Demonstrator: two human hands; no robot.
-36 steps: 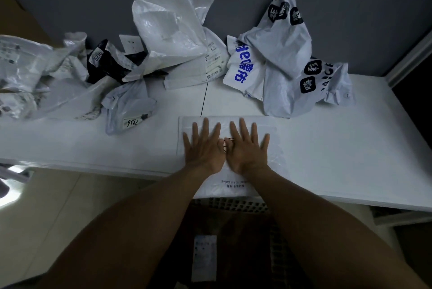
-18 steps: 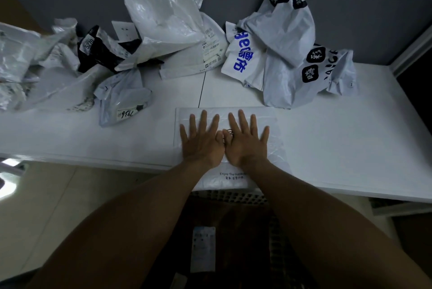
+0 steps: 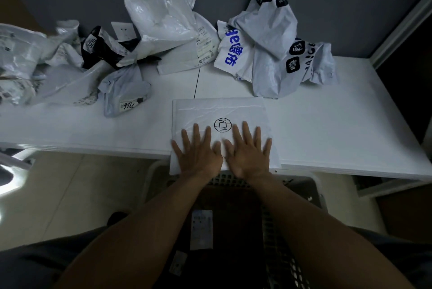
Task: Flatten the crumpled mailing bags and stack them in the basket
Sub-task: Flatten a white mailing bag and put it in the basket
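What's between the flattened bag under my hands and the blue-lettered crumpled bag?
Only bare white table between the flattened bag and the blue-lettered bag, shown in the head view.

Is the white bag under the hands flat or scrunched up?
Flat: the white bag lies spread on the table with faint creases, left hand and right hand pressing it.

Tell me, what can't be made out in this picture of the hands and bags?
Head view only.
1. Flat bag: its near part is covered by the left hand and right hand, pressed flat on it.
2. Basket: dark inside, crossed by both forearms; how many bags it holds cannot be told.
3. Crumpled bags at left: cut off by the picture's edge.
4. Label on the big white bag: print too small to read.
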